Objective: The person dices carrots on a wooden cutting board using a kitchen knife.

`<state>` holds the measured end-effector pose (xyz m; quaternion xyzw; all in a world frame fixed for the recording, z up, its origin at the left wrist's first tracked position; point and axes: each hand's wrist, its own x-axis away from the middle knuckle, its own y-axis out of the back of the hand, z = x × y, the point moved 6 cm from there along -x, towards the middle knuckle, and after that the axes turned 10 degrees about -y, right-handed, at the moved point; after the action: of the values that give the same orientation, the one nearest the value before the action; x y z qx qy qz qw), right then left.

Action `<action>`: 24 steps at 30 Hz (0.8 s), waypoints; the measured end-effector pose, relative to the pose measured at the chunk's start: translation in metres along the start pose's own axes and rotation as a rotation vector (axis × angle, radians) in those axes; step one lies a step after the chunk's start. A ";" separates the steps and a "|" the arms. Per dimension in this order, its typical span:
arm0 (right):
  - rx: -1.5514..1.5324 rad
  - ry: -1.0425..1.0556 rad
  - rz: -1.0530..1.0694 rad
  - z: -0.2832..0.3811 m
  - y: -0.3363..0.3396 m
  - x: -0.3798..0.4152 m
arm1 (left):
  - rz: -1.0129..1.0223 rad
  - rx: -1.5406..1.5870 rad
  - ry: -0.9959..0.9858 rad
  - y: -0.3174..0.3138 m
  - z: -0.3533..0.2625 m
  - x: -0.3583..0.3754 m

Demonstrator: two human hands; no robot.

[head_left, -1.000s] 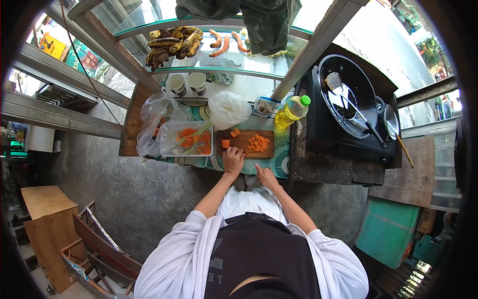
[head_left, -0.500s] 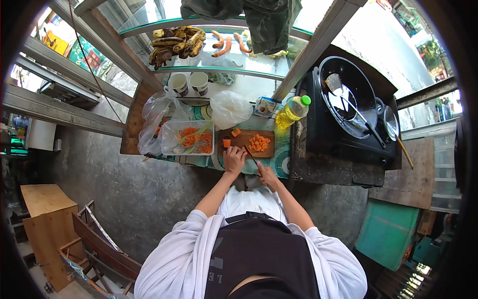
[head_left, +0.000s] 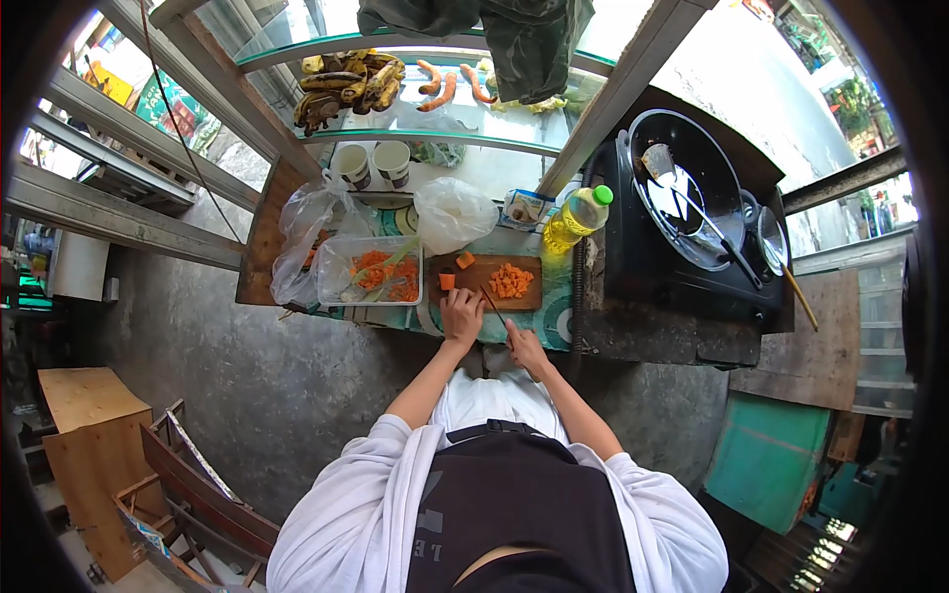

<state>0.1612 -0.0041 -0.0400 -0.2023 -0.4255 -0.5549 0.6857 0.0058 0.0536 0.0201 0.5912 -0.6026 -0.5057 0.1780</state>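
1. Diced carrot (head_left: 511,281): the cutting board's (head_left: 482,267) 3 o'clock side.
2. Knife (head_left: 495,305): gripped in the right hand's (head_left: 527,350) closed fingers, board's 5 o'clock.
3. Left hand (head_left: 462,318): 7 o'clock, fingers bent; cannot tell whether they hold anything.
4. Plastic container (head_left: 372,304): 9 o'clock.

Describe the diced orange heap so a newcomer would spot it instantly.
Find the black stove at right, then the wooden board to its left. On the board's right half lies the diced orange heap, its pieces far smaller than the two orange chunks at left.
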 end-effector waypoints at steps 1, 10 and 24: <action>0.011 -0.015 -0.018 0.000 0.000 0.002 | 0.002 0.000 -0.002 0.000 0.000 0.000; 0.050 0.016 -0.075 -0.001 0.000 0.006 | 0.009 -0.001 0.001 -0.003 0.001 0.001; 0.086 0.063 -0.086 0.002 -0.001 0.000 | 0.031 0.004 0.004 -0.003 0.003 0.002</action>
<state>0.1601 -0.0030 -0.0395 -0.1367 -0.4353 -0.5713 0.6822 0.0044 0.0539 0.0160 0.5834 -0.6124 -0.5002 0.1858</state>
